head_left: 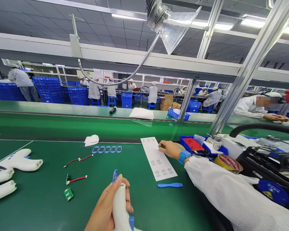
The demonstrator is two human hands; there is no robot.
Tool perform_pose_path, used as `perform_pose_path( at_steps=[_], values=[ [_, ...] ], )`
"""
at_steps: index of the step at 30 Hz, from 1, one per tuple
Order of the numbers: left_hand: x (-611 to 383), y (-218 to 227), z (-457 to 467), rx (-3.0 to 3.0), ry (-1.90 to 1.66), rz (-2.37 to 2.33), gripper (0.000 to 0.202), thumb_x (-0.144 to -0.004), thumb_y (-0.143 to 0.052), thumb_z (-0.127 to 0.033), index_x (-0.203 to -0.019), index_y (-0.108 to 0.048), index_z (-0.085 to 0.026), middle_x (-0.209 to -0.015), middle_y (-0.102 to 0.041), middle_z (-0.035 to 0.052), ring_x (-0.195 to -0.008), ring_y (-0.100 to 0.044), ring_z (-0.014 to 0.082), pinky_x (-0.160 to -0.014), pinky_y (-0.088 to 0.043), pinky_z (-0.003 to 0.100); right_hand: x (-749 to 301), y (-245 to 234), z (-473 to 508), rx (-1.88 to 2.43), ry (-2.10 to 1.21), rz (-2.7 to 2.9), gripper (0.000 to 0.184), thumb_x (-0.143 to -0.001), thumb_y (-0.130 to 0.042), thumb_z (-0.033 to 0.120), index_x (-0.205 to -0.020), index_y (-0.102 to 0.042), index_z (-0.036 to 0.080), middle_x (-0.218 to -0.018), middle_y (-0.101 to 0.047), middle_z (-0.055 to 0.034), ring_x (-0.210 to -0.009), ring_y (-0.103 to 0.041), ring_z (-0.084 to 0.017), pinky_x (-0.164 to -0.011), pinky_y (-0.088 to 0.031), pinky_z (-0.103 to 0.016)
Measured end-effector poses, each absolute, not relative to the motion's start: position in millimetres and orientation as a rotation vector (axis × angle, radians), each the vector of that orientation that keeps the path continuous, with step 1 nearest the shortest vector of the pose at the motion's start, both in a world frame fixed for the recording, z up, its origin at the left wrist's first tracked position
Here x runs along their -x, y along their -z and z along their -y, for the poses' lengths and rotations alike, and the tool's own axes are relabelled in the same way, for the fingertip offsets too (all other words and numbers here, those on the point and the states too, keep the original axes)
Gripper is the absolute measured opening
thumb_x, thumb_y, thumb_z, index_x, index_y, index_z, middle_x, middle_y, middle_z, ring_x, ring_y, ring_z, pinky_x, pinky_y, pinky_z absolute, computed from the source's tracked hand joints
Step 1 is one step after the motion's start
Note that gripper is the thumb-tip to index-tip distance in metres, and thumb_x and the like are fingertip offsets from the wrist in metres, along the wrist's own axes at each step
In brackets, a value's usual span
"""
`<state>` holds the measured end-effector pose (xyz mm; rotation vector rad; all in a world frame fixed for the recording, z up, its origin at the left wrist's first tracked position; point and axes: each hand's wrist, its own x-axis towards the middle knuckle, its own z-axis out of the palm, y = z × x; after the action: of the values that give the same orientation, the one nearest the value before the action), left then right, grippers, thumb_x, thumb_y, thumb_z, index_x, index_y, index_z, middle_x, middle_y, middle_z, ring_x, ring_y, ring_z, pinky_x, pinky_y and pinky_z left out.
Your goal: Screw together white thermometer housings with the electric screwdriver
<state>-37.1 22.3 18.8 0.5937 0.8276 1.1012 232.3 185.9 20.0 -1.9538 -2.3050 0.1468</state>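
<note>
My left hand [110, 205] is wrapped round a white plastic housing [119, 208] with a blue ring [114, 175] at its top, held upright near the bench's front edge. My right hand [168, 149] reaches forward in a white sleeve with a blue wrist strap [183, 156]. Its fingers pinch something small at the upper right edge of a white label sheet [158, 159]. A row of blue oval rings [107, 149] lies left of the sheet. A blue plastic tool [170, 185] lies below the sheet.
White housings [19, 161] lie at the left. Red-wired parts [78, 159] and a small green board [68, 194] sit mid-bench. A blue tray [195, 145], a tape roll [228, 163] and black equipment [267, 166] crowd the right. A green conveyor [62, 126] runs behind; other workers sit beyond.
</note>
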Motion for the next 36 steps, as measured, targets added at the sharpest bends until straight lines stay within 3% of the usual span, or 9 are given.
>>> perform_pose_path(
  at_steps=[14, 23, 27, 32, 36],
  values=[
    [40, -15, -23, -0.608, -1.092, -0.791, 0.033, -0.070, -0.069, -0.050, -0.073, -0.058, -0.018, -0.056, -0.053, -0.0029, -0.046, -0.049, 0.0104, -0.051, -0.043, 0.024, -224, -11, -183, 1.725, -0.916, 1.584, 0.016, -0.091, -0.052, 0.027, -0.096, -0.058, 0.012, -0.086, -0.062, -0.0029, -0.075, -0.061, -0.014, -0.068, -0.054, -0.031],
    [35, -25, -17, -0.609, -1.113, -0.856, 0.041, -0.064, -0.071, -0.056, -0.068, -0.058, -0.017, -0.052, -0.051, -0.0024, -0.043, -0.046, 0.0101, -0.048, -0.044, 0.025, -222, -3, -212, 1.746, -1.064, 1.147, 0.019, -0.091, -0.053, 0.028, -0.101, -0.057, 0.013, -0.092, -0.060, -0.0042, -0.073, -0.060, -0.014, -0.063, -0.054, -0.029],
    [38, -24, -19, -0.627, -1.095, -0.842, 0.038, -0.065, -0.072, -0.053, -0.069, -0.058, -0.018, -0.053, -0.052, -0.0029, -0.044, -0.046, 0.0098, -0.049, -0.044, 0.024, -235, -18, -203, 1.665, -1.085, 1.057, 0.016, -0.091, -0.053, 0.027, -0.097, -0.057, 0.012, -0.089, -0.060, -0.0030, -0.070, -0.059, -0.013, -0.061, -0.053, -0.028],
    [32, -18, -24, -0.650, -1.063, -0.788, 0.039, -0.065, -0.071, -0.054, -0.072, -0.057, -0.018, -0.055, -0.053, -0.0032, -0.043, -0.048, 0.0093, -0.049, -0.044, 0.023, -206, -52, -151, 1.355, -1.277, 1.185, 0.013, -0.089, -0.054, 0.019, -0.078, -0.055, 0.012, -0.077, -0.062, -0.0017, -0.070, -0.060, -0.011, -0.067, -0.050, -0.024],
    [22, -17, -27, -0.653, -1.039, -0.693, 0.045, -0.067, -0.065, -0.061, -0.071, -0.056, -0.017, -0.051, -0.053, -0.0026, -0.041, -0.048, 0.0101, -0.046, -0.045, 0.024, -164, -74, -95, 1.087, -1.474, 1.369, 0.020, -0.078, -0.067, 0.032, -0.078, -0.056, 0.015, -0.076, -0.065, -0.0030, -0.071, -0.060, -0.012, -0.067, -0.047, -0.023]
  ],
)
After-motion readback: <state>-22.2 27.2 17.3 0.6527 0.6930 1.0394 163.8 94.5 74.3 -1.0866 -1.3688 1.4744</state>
